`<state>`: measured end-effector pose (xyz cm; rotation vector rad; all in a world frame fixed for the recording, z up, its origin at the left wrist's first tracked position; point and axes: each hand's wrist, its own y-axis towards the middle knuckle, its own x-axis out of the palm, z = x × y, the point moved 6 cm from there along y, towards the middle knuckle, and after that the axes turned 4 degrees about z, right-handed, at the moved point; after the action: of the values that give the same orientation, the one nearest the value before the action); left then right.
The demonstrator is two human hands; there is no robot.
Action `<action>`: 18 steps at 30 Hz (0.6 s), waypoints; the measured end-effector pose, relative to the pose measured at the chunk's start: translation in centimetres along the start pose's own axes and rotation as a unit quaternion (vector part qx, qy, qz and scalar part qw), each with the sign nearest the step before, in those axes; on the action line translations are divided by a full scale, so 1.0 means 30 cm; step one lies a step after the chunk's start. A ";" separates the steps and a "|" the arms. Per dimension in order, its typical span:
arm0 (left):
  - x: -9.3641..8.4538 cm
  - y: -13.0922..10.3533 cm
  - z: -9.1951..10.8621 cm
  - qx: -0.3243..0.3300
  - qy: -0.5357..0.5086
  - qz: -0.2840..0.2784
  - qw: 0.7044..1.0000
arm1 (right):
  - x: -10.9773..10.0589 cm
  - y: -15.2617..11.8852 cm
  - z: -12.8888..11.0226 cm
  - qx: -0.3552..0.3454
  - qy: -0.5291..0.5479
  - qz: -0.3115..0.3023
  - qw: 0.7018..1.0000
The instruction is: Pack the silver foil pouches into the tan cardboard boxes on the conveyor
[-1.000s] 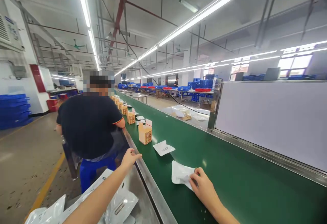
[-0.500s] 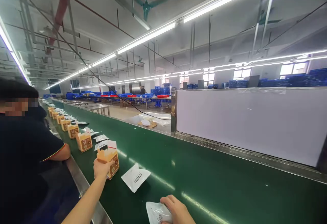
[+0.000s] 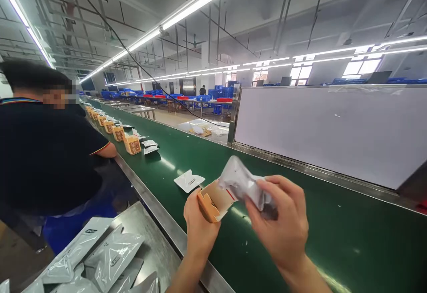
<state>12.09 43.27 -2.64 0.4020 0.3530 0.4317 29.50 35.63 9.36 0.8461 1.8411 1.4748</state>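
My left hand [image 3: 200, 226] gripping an open orange box [image 3: 213, 200], my right hand [image 3: 283, 226] pinching a plastic pouch [image 3: 242, 181] at its mouth, above the green belt [image 3: 300, 221].

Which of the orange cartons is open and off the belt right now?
The orange carton gripped in the left hand, its flaps open toward the clear pouch in the right hand. The other cartons stand in a row on the green belt.

We see a green conveyor belt [image 3: 300, 221] carrying a flat white pouch [image 3: 189, 180] and, farther off, a row of orange cartons [image 3: 132, 144]. On the steel desk [image 3: 156, 235] beside it lie clear packets [image 3: 110, 257].
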 end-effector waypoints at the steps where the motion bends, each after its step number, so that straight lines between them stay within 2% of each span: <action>1: 0.003 -0.048 0.005 -0.022 -0.013 0.005 1.000 | -0.004 -0.017 -0.025 -0.061 -0.001 -0.030 0.998; 4: -0.006 -0.147 0.006 -0.057 -0.022 0.031 0.998 | 0.006 -0.110 -0.067 -0.204 0.021 -0.191 0.960; 6: -0.007 -0.191 0.026 0.000 -0.008 0.035 0.999 | 0.004 -0.176 -0.087 -0.250 0.045 -0.289 0.923; 7: 0.000 -0.214 0.041 0.047 -0.005 0.025 0.999 | 0.005 -0.202 -0.093 -0.240 0.059 -0.336 0.909; 9: 0.020 -0.264 0.055 0.110 -0.013 -0.003 0.994 | 0.020 -0.244 -0.093 -0.140 0.095 -0.445 0.879; 11: 0.044 -0.306 0.033 0.100 -0.018 -0.029 0.994 | 0.038 -0.284 -0.086 -0.008 0.133 -0.547 0.826; 12: 0.054 -0.322 0.012 0.081 -0.015 -0.036 0.996 | 0.043 -0.296 -0.084 0.039 0.149 -0.578 0.801; 14: 0.070 -0.348 -0.031 0.061 -0.005 -0.047 0.997 | 0.043 -0.306 -0.078 0.079 0.171 -0.608 0.771; 15: 0.078 -0.358 -0.049 0.065 -0.002 -0.054 0.996 | 0.039 -0.305 -0.068 0.079 0.168 -0.605 0.774; 16: 0.085 -0.368 -0.065 0.073 -0.002 -0.059 0.996 | 0.031 -0.302 -0.054 0.067 0.154 -0.588 0.791; 18: 0.105 -0.392 -0.094 0.079 -0.004 -0.076 0.994 | 0.007 -0.299 -0.019 0.020 0.115 -0.510 0.852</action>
<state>17.51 35.79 -11.07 0.5271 0.4081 0.2542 28.04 33.95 0.65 -0.3451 1.9780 0.8364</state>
